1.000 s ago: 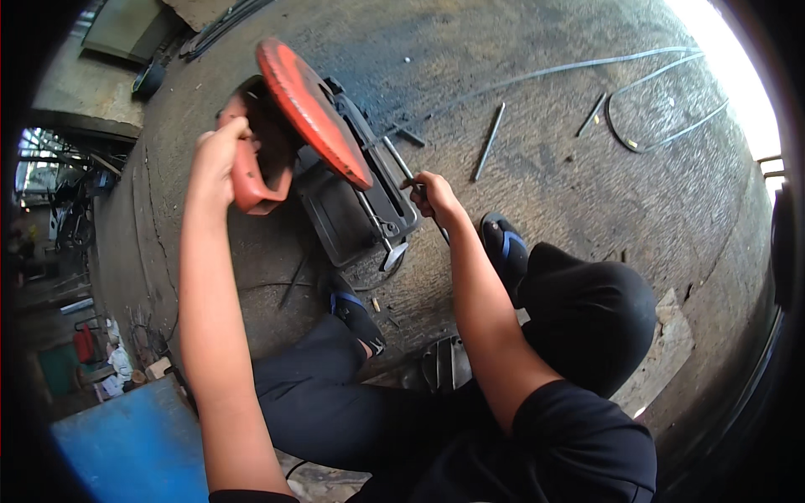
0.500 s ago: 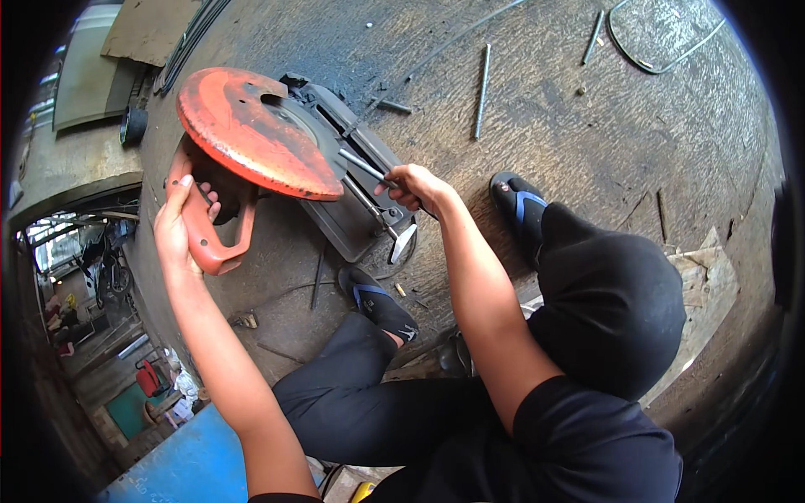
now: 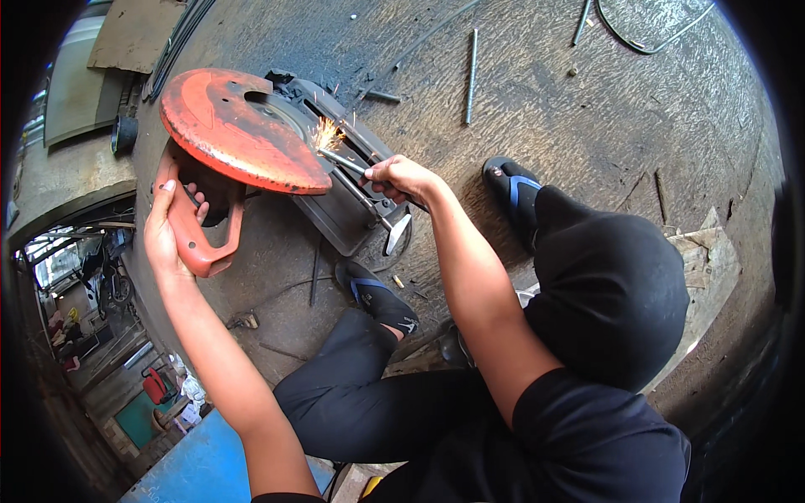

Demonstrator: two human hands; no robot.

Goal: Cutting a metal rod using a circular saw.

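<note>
Rod [image 3: 344, 163], grey and slender, lies with its long axis running from far left to near right, its far-left end at the bed [image 3: 335, 222] of a cut-off saw. The right hand [image 3: 402, 179] is closed on the rod, thumb and curled fingers pinching it partway along; a dark length extends past the hand to the near right. From this hand, the working end points left and slightly far, toward the disc [image 3: 289, 116]. Sparks [image 3: 327, 134] show at that end. The exact contact point is hidden by the sparks and the guard [image 3: 243, 134], so it cannot be told.

The left hand [image 3: 163, 235] is wrapped around the orange-red handle [image 3: 220, 256], its fingers passing through the loop and its thumb on the outer side. Whether a trigger is pressed cannot be told. The right hand is the nearer of the two to the rod; the left is well apart from it, beyond the guard.

Near the right hand, a metal clamp lever [image 3: 397, 235] stands at the near end of the bed. A loose rod [image 3: 471, 80] lies on the floor [image 3: 436, 101] to the far right.
</note>
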